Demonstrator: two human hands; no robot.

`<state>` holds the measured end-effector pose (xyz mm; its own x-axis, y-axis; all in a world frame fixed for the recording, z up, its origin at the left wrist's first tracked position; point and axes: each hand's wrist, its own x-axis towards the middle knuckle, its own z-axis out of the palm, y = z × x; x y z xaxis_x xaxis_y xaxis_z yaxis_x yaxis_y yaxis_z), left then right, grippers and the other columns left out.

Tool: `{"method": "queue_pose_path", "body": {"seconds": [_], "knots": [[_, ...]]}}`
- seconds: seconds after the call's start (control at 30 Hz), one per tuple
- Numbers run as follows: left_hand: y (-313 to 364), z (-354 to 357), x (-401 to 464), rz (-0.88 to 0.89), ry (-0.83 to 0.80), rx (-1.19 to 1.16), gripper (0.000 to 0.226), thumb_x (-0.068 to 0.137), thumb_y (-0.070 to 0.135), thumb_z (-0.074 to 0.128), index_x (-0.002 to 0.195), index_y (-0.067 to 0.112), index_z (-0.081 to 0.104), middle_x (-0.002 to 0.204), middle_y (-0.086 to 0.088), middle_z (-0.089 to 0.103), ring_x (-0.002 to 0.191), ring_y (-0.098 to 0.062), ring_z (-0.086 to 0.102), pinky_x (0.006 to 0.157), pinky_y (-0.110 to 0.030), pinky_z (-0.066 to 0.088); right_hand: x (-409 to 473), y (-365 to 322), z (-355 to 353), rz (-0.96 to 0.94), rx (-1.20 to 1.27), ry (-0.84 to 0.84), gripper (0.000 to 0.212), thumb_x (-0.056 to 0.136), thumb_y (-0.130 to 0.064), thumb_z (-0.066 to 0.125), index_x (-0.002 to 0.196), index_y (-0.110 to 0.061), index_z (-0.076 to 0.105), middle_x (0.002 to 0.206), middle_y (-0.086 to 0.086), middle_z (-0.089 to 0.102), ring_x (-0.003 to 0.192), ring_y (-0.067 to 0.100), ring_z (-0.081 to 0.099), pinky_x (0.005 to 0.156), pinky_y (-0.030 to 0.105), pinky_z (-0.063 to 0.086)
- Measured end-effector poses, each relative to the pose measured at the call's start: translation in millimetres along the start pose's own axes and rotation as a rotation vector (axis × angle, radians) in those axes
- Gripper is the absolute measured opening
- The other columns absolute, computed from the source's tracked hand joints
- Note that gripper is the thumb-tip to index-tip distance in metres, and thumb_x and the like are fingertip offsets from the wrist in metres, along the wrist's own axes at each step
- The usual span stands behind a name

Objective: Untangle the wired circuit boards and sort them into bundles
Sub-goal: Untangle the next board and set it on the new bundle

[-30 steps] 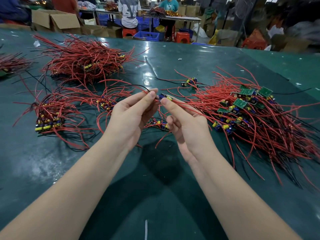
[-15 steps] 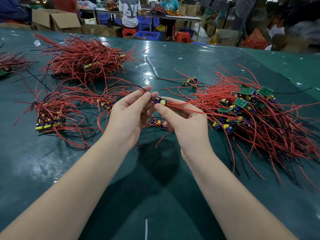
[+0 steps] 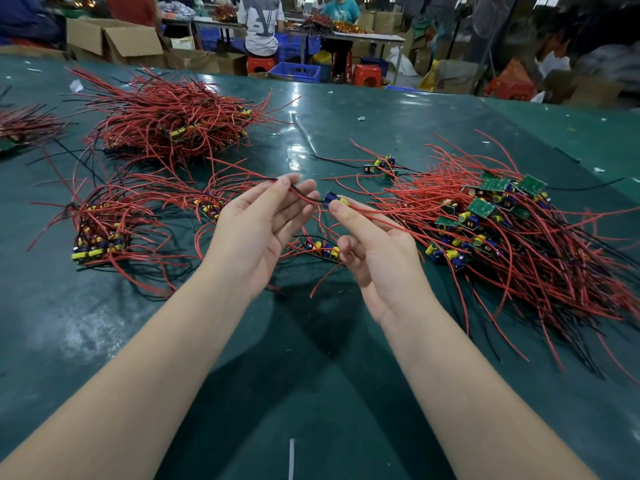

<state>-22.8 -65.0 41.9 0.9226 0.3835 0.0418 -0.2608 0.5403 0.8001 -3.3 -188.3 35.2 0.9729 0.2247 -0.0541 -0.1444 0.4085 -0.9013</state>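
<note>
The only sign I can read is a big letter "Y" printed on the back of the grey and white T-shirt point(image 3: 260, 20) of a person standing at the far table. The small print on the green circuit boards point(image 3: 493, 184) is too small to read.

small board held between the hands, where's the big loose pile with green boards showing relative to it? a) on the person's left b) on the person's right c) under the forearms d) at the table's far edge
b: the small board, pinched by the right hand with its wires in the left hand, has the loose pile of green boards to its right.
</note>
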Motion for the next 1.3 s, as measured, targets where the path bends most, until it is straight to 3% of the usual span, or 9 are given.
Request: {"method": "queue_pose_path", "body": {"seconds": [0.23, 0.47, 0.63, 0.9, 1.1, 1.3], "knots": [[-2.7, -2.6, -0.7, 0.067, 0.043, 0.147, 0.014, 0.097, 0.004, 0.050, 0.095, 0.005, 0.064, 0.075, -0.005, 0.074, 0.066, -0.009, 0.069, 0.062, -0.016, 0.054, -0.5, 1.1, -0.8, -0.008, -0.018, -0.025, 0.014, 0.077, -0.011, 0.077, 0.067, -0.021, 0.077, 0.068, -0.003, 0.064, 0.044, 0.003, 0.046, 0.047, 0.012, 0.040], [-0.4, -5.0, 4.4, 0.074, 0.059, 0.017, 0.014, 0.099, 0.003, 0.047, 0.100, 0.004, 0.061, 0.085, -0.007, 0.072, 0.077, -0.013, 0.071, 0.070, -0.019, 0.056, 3.4, 2.5, -3.7, 0.027, -0.019, -0.005, 0.009, 0.077, -0.014, 0.077, 0.071, -0.020, 0.077, 0.075, 0.002, 0.062, 0.044, 0.005, 0.045, 0.044, 0.013, 0.038], [-1.8, -6.4, 6.8, 0.105, 0.018, 0.038, 0.015, 0.098, 0.002, 0.047, 0.100, 0.003, 0.062, 0.091, -0.006, 0.069, 0.083, -0.012, 0.068, 0.078, -0.019, 0.054, 6.5, 2.5, -8.7, 0.127, 0.057, 0.025, 0.001, 0.077, -0.019, 0.077, 0.077, -0.018, 0.076, 0.084, -0.004, 0.072, 0.043, 0.002, 0.047, 0.042, 0.012, 0.039], [0.6, -7.8, 7.8, 0.121, -0.074, 0.080, 0.017, 0.097, 0.000, 0.047, 0.099, 0.003, 0.064, 0.085, -0.004, 0.071, 0.085, -0.010, 0.067, 0.081, -0.019, 0.054, 10.0, 0.9, -11.5, 0.221, 0.164, 0.050, 0.003, 0.076, -0.021, 0.078, 0.077, -0.019, 0.075, 0.080, -0.004, 0.073, 0.037, 0.002, 0.043, 0.037, 0.012, 0.035], [3.2, -9.4, 6.9, 0.095, -0.021, 0.062, 0.014, 0.094, 0.001, 0.054, 0.095, 0.004, 0.067, 0.080, -0.003, 0.072, 0.078, -0.010, 0.068, 0.074, -0.018, 0.054, 11.9, 2.1, -13.2, 0.183, 0.139, 0.042, 0.003, 0.076, -0.021, 0.078, 0.076, -0.019, 0.077, 0.082, -0.005, 0.073, 0.040, 0.002, 0.045, 0.038, 0.012, 0.035], [10.2, -7.6, 6.7, -0.051, 0.012, -0.011, 0.011, 0.093, 0.006, 0.056, 0.093, 0.009, 0.067, 0.072, 0.002, 0.071, 0.067, -0.004, 0.067, 0.062, -0.010, 0.052, 12.3, 1.0, -12.7, 0.149, 0.112, 0.021, 0.013, 0.077, -0.021, 0.077, 0.089, -0.016, 0.075, 0.085, -0.005, 0.072, 0.041, 0.001, 0.046, 0.039, 0.012, 0.036]]}}
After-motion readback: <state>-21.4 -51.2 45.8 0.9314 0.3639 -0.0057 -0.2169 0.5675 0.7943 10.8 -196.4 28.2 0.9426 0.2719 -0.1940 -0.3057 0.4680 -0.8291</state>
